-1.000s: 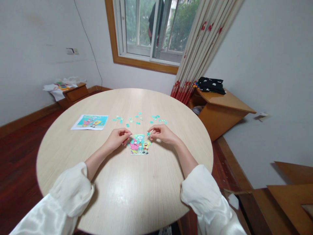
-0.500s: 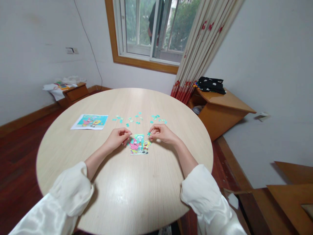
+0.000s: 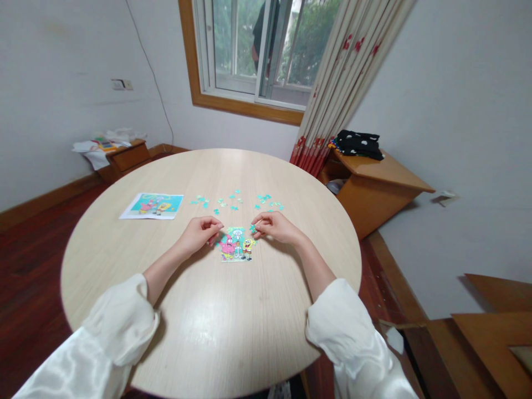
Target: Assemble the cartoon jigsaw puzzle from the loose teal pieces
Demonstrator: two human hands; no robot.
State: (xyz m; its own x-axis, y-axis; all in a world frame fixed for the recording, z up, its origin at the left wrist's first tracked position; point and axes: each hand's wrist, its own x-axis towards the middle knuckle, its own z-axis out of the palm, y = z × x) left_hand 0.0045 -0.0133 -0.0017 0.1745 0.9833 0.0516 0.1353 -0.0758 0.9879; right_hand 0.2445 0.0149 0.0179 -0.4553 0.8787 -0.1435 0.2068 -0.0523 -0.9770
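Observation:
A partly built cartoon jigsaw puzzle (image 3: 236,246) lies on the round light-wood table (image 3: 216,321) between my hands. My right hand (image 3: 275,227) is closed in a pinch on a small teal puzzle piece (image 3: 252,228) at the puzzle's upper right corner. On the puzzle's left side rests my left hand (image 3: 200,232), fingers curled, its fingertips at the puzzle's left edge; whether it holds anything is hidden. Several loose teal pieces (image 3: 233,202) are scattered just beyond the puzzle.
A printed reference picture (image 3: 152,205) lies at the table's left. A low wooden cabinet (image 3: 372,188) with black spotted cloth (image 3: 358,144) stands right, beside a curtain (image 3: 332,83). A small cluttered stand (image 3: 120,155) is at the left wall. A person's dark shape shows beyond the window (image 3: 266,39).
Almost nothing has moved; both hands stay at the puzzle's sides and the view has shifted slightly.

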